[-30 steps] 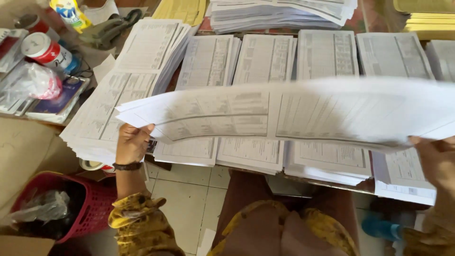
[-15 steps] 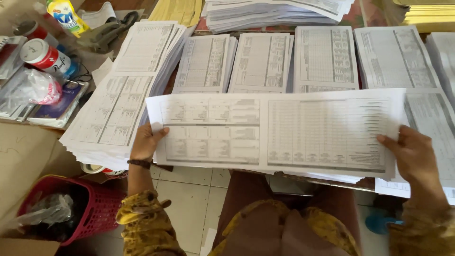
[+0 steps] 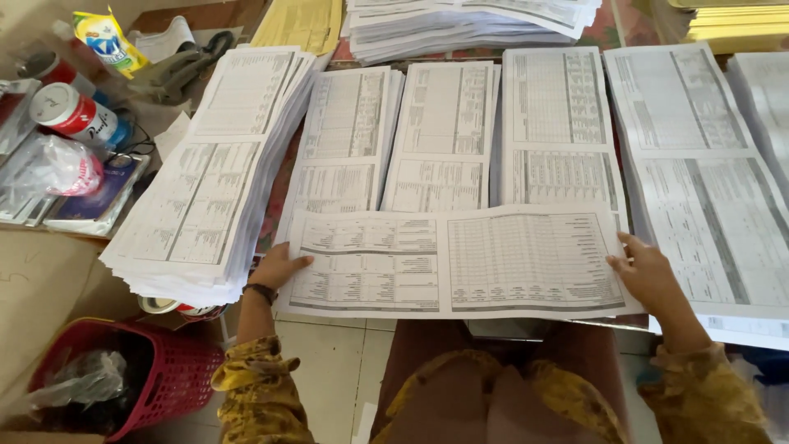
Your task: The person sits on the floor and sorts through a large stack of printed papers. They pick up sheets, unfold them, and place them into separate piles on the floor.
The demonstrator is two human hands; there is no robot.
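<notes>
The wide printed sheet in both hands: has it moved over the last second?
Yes. The wide printed sheet has come down from mid-air toward the person, and now lies flat across the near ends of the middle paper stacks.

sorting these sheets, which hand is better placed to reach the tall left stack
Left, probably. The left hand holds the wide sheet at its left edge, right beside the tall stack; the right hand is across at the far edge.

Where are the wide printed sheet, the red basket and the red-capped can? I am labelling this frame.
wide printed sheet (image 3: 460, 263), head view, middle of the page.
red basket (image 3: 177, 374), head view, its side wall.
red-capped can (image 3: 70, 111), head view, its lid.
</notes>
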